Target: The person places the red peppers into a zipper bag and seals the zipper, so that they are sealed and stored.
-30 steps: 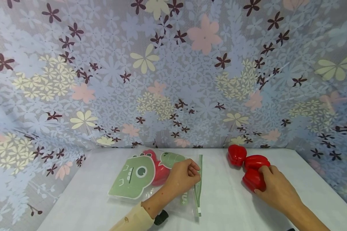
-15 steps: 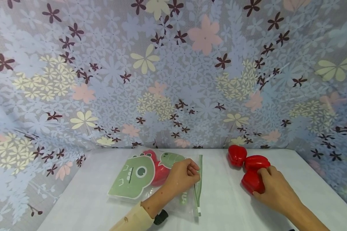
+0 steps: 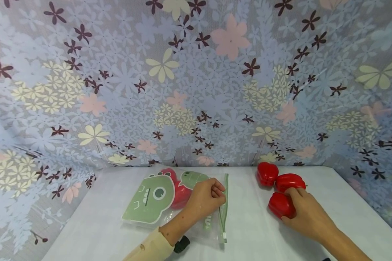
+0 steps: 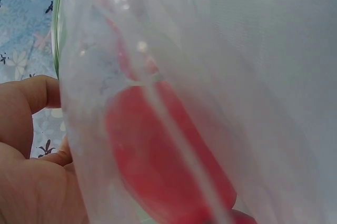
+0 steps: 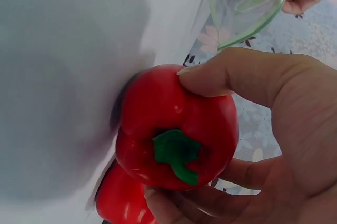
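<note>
My right hand [image 3: 308, 214] grips a red bell pepper [image 3: 281, 205], thumb on one side and fingers on the other. The right wrist view shows the green stem of this bell pepper [image 5: 158, 103] facing the camera. With my left hand [image 3: 205, 197] I hold the green-edged mouth of a clear zip bag [image 3: 147, 203] printed with a green cartoon dinosaur. Inside the bag are red bell peppers [image 3: 181, 195], blurred through the plastic in the left wrist view. The bag's mouth [image 5: 263, 21] gapes in the right wrist view.
Two more red bell peppers, one at the back [image 3: 267, 174] and one beside it [image 3: 289, 182], lie on the white tabletop [image 3: 248, 224] just beyond my right hand. A flowered cloth [image 3: 196, 90] hangs behind the table. A white slider [image 3: 224, 236] sits at the bag's near end.
My right hand has moved a little left with its bell pepper, away from the two behind it. The left hand and the bag stay in place.
</note>
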Motion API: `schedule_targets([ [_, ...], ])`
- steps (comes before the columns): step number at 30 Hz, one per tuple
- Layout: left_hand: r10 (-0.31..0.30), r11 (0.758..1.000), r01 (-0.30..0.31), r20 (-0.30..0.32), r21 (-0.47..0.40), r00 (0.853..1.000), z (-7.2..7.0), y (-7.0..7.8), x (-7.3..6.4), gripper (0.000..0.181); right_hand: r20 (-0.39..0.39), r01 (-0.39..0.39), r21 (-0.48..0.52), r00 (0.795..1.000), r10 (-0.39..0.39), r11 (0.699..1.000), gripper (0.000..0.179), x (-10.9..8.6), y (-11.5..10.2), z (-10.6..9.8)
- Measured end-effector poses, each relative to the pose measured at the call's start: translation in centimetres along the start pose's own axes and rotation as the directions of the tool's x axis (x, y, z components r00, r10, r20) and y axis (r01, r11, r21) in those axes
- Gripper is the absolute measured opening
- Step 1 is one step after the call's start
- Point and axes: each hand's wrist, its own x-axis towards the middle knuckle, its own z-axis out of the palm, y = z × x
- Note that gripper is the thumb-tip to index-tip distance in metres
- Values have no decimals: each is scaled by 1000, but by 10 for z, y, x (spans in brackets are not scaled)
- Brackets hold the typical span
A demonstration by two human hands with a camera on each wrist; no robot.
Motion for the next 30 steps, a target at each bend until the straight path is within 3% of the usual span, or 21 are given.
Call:
schedule_targets([
  [15,8,1000,-8,-7,15,1000,0,-1,1,14,-117,121,167,988,-102,978,90,-8,-23,13],
  [30,6,1000,-6,4,30,1000,2,-1,1,13,-186,230,241,965,-187,943,83,-8,-49,23],
])
